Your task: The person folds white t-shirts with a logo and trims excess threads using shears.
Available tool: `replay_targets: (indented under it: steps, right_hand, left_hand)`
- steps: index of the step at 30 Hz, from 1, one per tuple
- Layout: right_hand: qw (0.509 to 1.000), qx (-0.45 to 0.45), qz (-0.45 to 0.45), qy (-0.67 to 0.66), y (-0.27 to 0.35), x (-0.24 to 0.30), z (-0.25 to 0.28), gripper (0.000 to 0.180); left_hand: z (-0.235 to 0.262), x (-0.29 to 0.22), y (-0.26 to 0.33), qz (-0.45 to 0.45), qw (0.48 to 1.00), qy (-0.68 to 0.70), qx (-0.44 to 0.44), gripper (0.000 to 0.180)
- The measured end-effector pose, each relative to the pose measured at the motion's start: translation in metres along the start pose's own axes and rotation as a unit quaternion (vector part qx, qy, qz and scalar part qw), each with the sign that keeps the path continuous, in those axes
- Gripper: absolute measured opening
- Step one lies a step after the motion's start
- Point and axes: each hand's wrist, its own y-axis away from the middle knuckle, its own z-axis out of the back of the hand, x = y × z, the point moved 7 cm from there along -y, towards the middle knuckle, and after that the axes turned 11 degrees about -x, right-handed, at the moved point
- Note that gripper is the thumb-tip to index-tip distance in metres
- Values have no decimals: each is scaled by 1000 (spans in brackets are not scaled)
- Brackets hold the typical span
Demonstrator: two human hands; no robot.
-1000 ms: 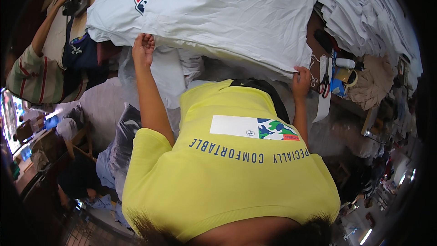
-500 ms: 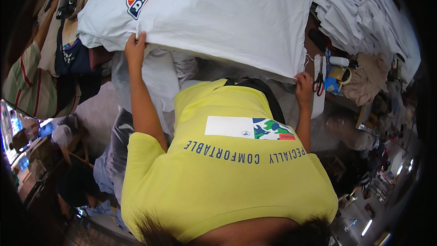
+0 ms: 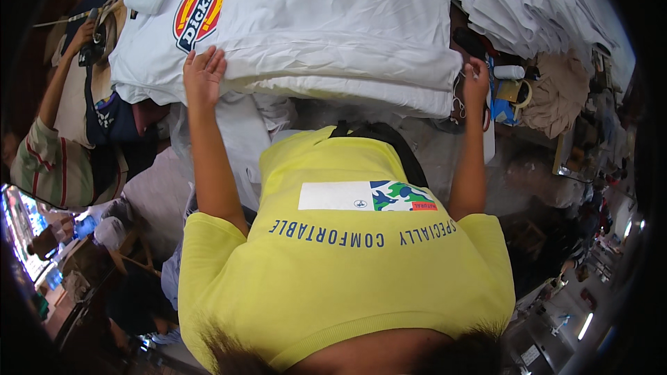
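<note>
A white T-shirt (image 3: pixel 333 21) with a large red, yellow and navy printed badge lies spread across the work surface in front of me. Its near part is bunched into a long fold that runs from side to side. My left hand (image 3: pixel 204 73) rests against the shirt just below the badge, fingers stretched out and slightly apart. At the shirt's right edge, my right hand (image 3: pixel 476 80) has its fingers curled together; whatever may be in them is hidden. Loose white thread (image 3: pixel 458 97) hangs beside that hand.
White garments (image 3: pixel 535 10) are piled at the far right, with a crumpled beige cloth (image 3: pixel 561 94) below. Near my right hand lie a white spool (image 3: pixel 509 72) and a tape roll (image 3: pixel 522 93). At left, a co-worker's arm (image 3: pixel 55 90) reaches over dark and beige clothes.
The near edge of the shirt has gone from stretched flat to folded. My right hand has moved up and away from the hem corner; my left hand's fingers have opened out.
</note>
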Motion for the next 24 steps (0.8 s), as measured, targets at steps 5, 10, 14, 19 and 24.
replay_targets:
  steps: [5,10,14,19,24]
  right_hand:
    - [972,52,228,-5,52,121,-75,35]
    - [892,248,359,118,135,161,-140,53]
    - [902,240,313,175,122,125,-133,56]
    - [898,202,312,233,107,99,-102,59]
    - [899,140,290,296,93,80,-79,62]
  left_hand:
    - [-81,19,85,-512,782,-337,113,47]
    - [-114,129,142,-570,537,-529,325,55]
    - [-94,126,108,-576,474,-609,270,67]
    - [-54,87,69,-587,435,-660,173,71]
    - [-31,56,49,-604,419,-671,98,72]
